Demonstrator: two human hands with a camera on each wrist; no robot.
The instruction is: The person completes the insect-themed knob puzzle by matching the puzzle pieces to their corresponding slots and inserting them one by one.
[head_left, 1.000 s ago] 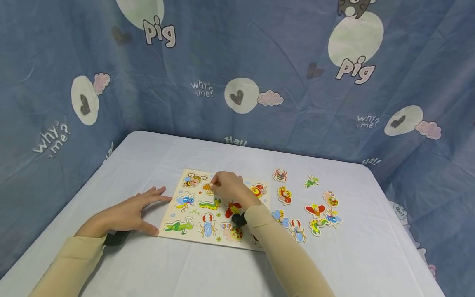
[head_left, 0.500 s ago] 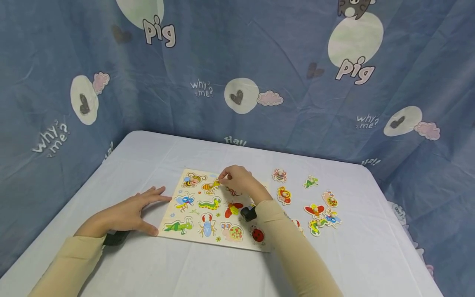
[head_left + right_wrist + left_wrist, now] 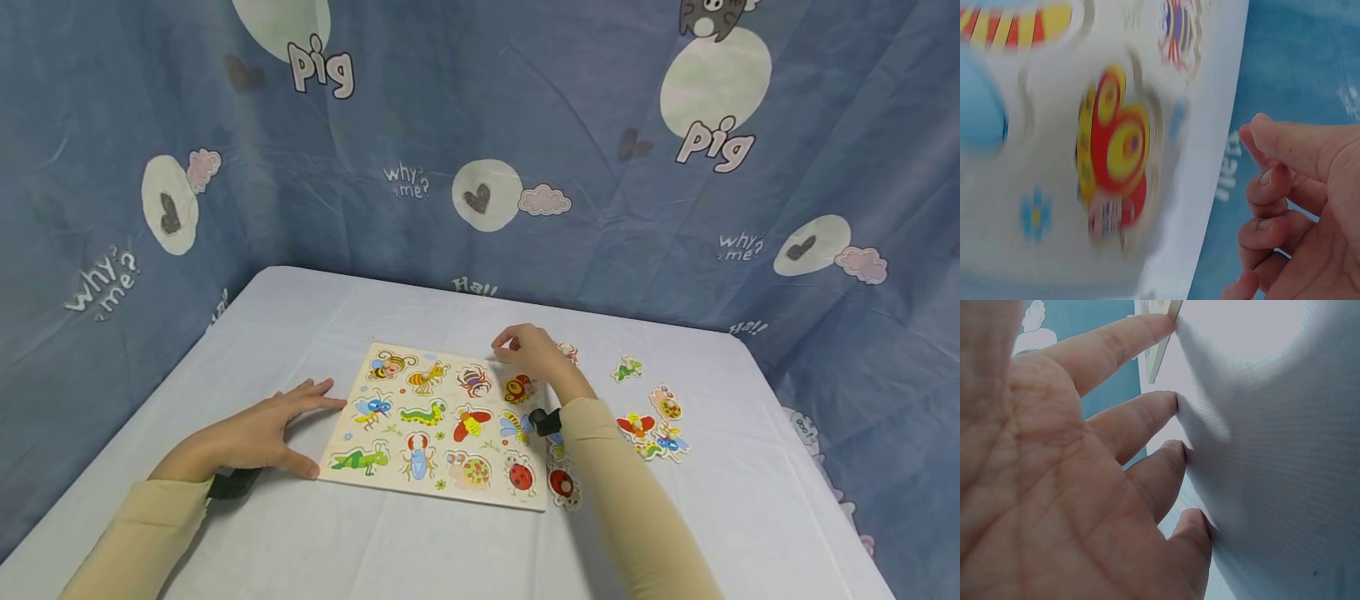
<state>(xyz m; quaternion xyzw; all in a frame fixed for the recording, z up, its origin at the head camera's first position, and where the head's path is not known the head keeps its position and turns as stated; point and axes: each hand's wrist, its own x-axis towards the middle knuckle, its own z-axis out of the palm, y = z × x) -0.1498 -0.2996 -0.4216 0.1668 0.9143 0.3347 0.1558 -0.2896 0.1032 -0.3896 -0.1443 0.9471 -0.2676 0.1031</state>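
Finely woven, matt cloth is being shown by the table cover (image 3: 1272, 456), softly creased fabric by the curtain (image 3: 600, 258), smooth, wood-like material by the board (image 3: 386, 481), and matt, soft-looking cloth by the sleeves (image 3: 637, 500).

Left wrist view glaring, right partly blurred

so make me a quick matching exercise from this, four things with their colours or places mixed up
1. left hand
2. right hand
3. curtain
4. grasshopper picture on the puzzle board

A. mostly blue
B. by the puzzle board's far right corner
C. green
D. at the puzzle board's left edge

Pairs: 1-D, 2-B, 3-A, 4-C
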